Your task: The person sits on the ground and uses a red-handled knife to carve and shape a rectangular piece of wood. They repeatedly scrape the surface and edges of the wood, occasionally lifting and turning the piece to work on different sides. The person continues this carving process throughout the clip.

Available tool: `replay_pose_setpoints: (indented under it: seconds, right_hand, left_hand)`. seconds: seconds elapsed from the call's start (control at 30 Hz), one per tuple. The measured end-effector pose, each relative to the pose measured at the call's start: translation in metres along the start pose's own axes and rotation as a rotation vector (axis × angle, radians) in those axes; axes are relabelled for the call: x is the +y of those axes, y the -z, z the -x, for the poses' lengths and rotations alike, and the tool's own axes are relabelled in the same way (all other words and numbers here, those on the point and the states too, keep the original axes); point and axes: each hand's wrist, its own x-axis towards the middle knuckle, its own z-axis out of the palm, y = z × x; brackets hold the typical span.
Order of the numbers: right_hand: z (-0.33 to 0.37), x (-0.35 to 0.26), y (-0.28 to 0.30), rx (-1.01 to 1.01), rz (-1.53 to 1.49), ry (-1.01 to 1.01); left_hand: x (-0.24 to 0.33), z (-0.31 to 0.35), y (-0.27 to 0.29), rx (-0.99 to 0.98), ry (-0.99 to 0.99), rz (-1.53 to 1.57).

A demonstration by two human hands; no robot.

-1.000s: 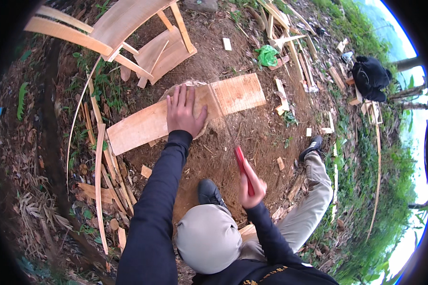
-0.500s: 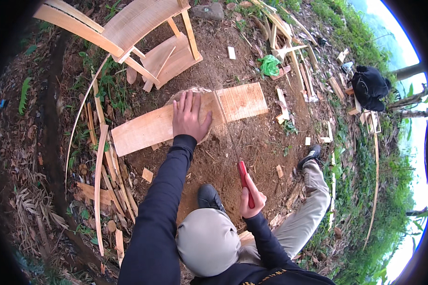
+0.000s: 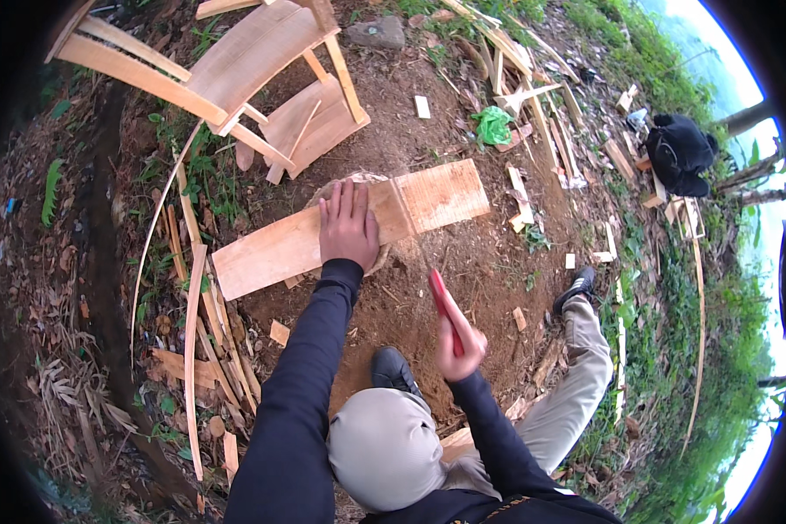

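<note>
My left hand (image 3: pixel 349 225) lies flat on a pale wooden board (image 3: pixel 271 258), fingers stretched out and close together, thumb hidden at the side. The board rests across a round stump (image 3: pixel 331 187), both ends overhanging it. In front of my body, my right hand (image 3: pixel 466 344) is closed round the red handle of a handsaw (image 3: pixel 442 297). Its thin blade, hard to make out, runs away from me toward the board's near edge. There it meets a line crossing the board, right of my left hand. Sawdust lies on the soil below.
A wooden chair-like frame (image 3: pixel 258 44) stands at far left. Long wood strips (image 3: pixel 196 358) lie at left, more offcuts (image 3: pixel 520 196) at right. A green plastic bag (image 3: pixel 492 126) sits beyond the board. A dark bundle, perhaps a backpack (image 3: pixel 679 155), is at far right. My bent knee (image 3: pixel 384 450) is between my arms.
My right hand and the saw handle have moved forward, toward the board. The fingers of my left hand are closer together, still on the board. The whole view has shifted slightly.
</note>
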Motion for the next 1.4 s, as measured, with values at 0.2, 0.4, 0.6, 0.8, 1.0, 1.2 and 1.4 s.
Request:
replay_pose_setpoints:
  seconds: [0.2, 0.4, 0.6, 0.8, 1.0, 1.2, 1.4]
  right_hand:
    - [0.004, -0.005, 0.015, -0.03, -0.033, -0.119]
    - [-0.001, -0.003, 0.009, -0.032, -0.051, -0.088]
    - [-0.001, 0.0, 0.009, -0.014, -0.081, -0.07]
    - [0.011, 0.0, 0.012, 0.01, -0.109, -0.015]
    - [-0.021, 0.005, 0.001, -0.02, -0.115, -0.108]
    - [0.03, -0.009, 0.035, 0.002, -0.07, -0.031]
    - [-0.035, -0.005, -0.003, 0.018, -0.192, -0.113]
  left_hand:
    - [0.0, 0.0, 0.001, -0.005, 0.006, 0.007]
    - [0.001, -0.002, 0.002, -0.005, -0.014, 0.006]
    - [0.001, 0.002, -0.002, -0.013, -0.007, -0.002]
    - [0.006, 0.0, -0.001, 0.002, -0.013, 0.013]
    - [0.009, -0.001, -0.003, 0.001, -0.022, 0.002]
    - [0.011, 0.002, -0.006, 0.008, -0.028, 0.001]
    - [0.014, 0.002, -0.007, -0.011, -0.019, 0.009]
